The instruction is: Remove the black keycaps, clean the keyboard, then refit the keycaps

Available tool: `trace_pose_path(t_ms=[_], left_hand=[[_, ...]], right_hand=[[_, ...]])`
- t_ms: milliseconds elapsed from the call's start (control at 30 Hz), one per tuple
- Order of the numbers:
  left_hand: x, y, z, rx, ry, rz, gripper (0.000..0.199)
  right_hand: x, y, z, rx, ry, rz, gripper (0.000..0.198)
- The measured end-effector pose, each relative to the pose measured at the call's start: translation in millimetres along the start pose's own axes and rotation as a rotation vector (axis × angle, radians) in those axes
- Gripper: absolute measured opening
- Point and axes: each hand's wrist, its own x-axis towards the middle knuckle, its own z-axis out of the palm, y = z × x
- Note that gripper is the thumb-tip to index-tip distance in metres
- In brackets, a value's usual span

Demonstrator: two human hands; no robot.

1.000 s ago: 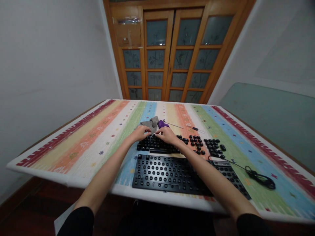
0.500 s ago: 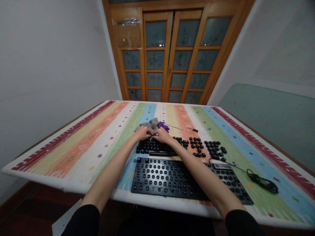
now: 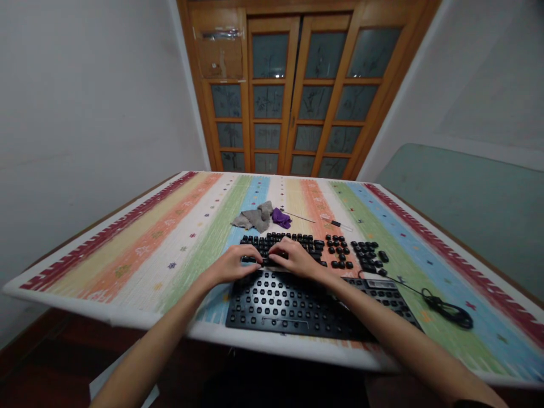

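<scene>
Your left hand [image 3: 238, 263] and right hand [image 3: 294, 256] are at the loose keys [image 3: 318, 243], near the keyboard's [image 3: 276, 306] far edge; I cannot tell whether either's fingers pinch anything.

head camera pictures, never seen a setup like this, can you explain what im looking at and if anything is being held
There is no machine here, just a person's bare left hand and right hand. One camera, worn on the head, looks forward and down past the arms.

On the striped multicoloured tablecloth lies a flat black keyboard base, with loose black plastic keycaps laid out beyond it. Farther back are a crumpled grey cloth and a bunched purple cloth; a coiled black cable lies to the right.

Both hands are at the keycaps nearest the base; whether the fingers grip one is too small to tell.
</scene>
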Motion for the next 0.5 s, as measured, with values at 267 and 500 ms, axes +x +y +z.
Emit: trace_pose_path(t_ms=[267, 500], left_hand=[[-14, -1, 16, 0.020, -0.016, -0.027, 0.010], [-17, 0, 15, 0.022, -0.015, -0.030, 0.010]], right_hand=[[-20, -15, 11, 0.098, -0.061, 0.004, 0.015], [-22, -11, 22, 0.007, -0.020, -0.152, 0.016]])
